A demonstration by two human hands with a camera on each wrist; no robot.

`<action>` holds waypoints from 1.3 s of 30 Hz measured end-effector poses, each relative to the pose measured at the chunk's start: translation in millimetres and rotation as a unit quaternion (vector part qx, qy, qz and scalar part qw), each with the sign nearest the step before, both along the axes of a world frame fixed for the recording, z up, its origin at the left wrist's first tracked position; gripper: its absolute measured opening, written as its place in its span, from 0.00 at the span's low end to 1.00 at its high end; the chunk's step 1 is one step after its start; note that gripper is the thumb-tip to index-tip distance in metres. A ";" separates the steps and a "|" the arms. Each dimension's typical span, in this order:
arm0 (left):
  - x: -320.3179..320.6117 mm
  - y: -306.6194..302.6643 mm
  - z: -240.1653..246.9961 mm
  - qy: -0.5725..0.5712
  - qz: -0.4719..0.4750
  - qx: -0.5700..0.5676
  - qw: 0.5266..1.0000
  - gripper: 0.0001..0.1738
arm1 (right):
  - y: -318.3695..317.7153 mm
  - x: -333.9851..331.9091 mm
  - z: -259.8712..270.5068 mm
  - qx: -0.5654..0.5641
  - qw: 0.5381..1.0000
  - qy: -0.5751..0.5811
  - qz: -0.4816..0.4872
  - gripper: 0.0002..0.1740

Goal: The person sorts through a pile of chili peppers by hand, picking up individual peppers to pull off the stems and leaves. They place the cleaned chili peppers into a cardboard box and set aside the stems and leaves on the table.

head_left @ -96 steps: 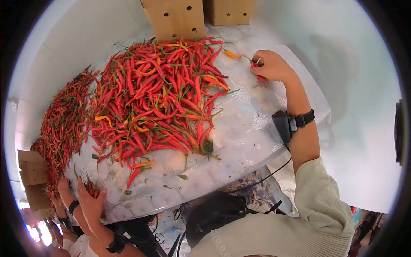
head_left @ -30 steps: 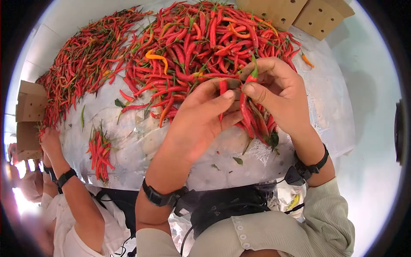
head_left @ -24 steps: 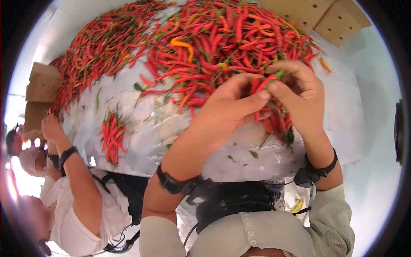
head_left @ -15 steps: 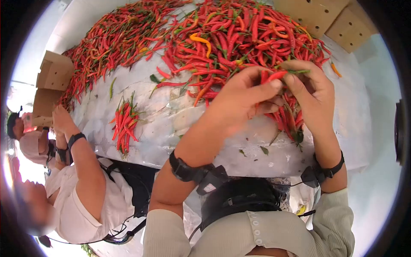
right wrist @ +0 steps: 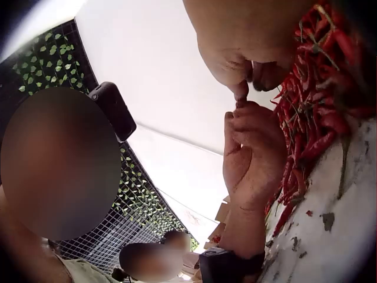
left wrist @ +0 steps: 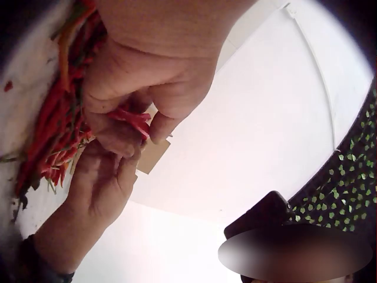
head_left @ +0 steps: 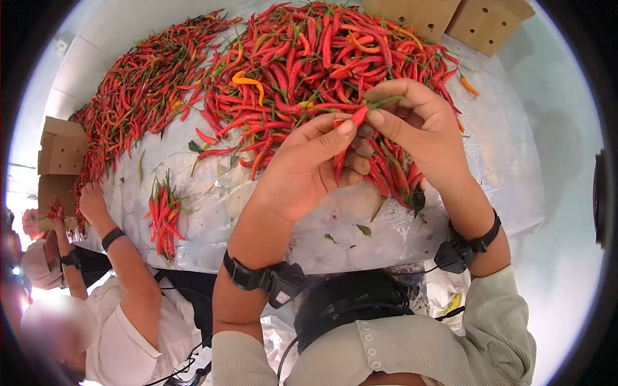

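In the head view both hands meet over the front edge of a large heap of red chili peppers [head_left: 309, 71]. My left hand [head_left: 299, 164] pinches a red chili [head_left: 360, 116] between thumb and fingers, and another red chili [head_left: 339, 166] hangs down within its curled fingers. My right hand [head_left: 421, 135] pinches the first chili at its stem end, the green stem [head_left: 386, 101] pointing right. The left wrist view shows red chilies [left wrist: 134, 119] inside the left hand, fingertips of both hands touching. In the right wrist view the fingers hide most of the chili.
A neat small bunch of chilies [head_left: 165, 219] lies on the plastic-covered table [head_left: 212, 248]. Smaller chilies form a second pile [head_left: 138, 90] at left. Cardboard boxes [head_left: 486, 26] stand at the back and left. Another person [head_left: 138, 302] works at left. Loose leaves [head_left: 364, 229] lie in front.
My right hand has come from the table's right side to meet the left. The chili's stem has swung from upright to pointing right. The other person's hands have left the small bunch.
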State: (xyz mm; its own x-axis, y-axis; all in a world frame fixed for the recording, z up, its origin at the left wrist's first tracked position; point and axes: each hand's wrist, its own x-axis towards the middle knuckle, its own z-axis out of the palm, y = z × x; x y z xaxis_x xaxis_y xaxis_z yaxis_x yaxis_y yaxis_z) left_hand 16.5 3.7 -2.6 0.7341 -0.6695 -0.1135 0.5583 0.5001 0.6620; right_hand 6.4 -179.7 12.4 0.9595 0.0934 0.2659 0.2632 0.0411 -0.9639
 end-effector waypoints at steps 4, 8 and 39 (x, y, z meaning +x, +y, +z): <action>-1.3 -3.4 -1.9 0.063 0.005 -0.082 0.995 0.20 | 14.8 -0.3 -9.6 0.026 0.992 -0.037 -0.117 0.17; -0.6 -9.3 -0.6 0.122 0.059 -0.176 0.975 0.20 | 6.9 -8.5 -2.0 -0.164 0.961 -0.110 -0.195 0.20; -5.6 -8.5 -2.8 0.045 0.014 -0.183 0.982 0.19 | 1.8 -6.9 -3.2 -0.372 0.882 -0.289 0.008 0.12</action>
State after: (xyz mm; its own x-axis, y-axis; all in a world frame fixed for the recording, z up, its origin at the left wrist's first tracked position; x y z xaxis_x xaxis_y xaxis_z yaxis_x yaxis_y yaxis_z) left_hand 10.9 -4.8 -5.5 0.7508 -0.6573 0.0659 0.5889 0.7111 0.3841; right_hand -0.4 -177.8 9.1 0.6802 0.4610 0.5699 0.7249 -0.5384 -0.4297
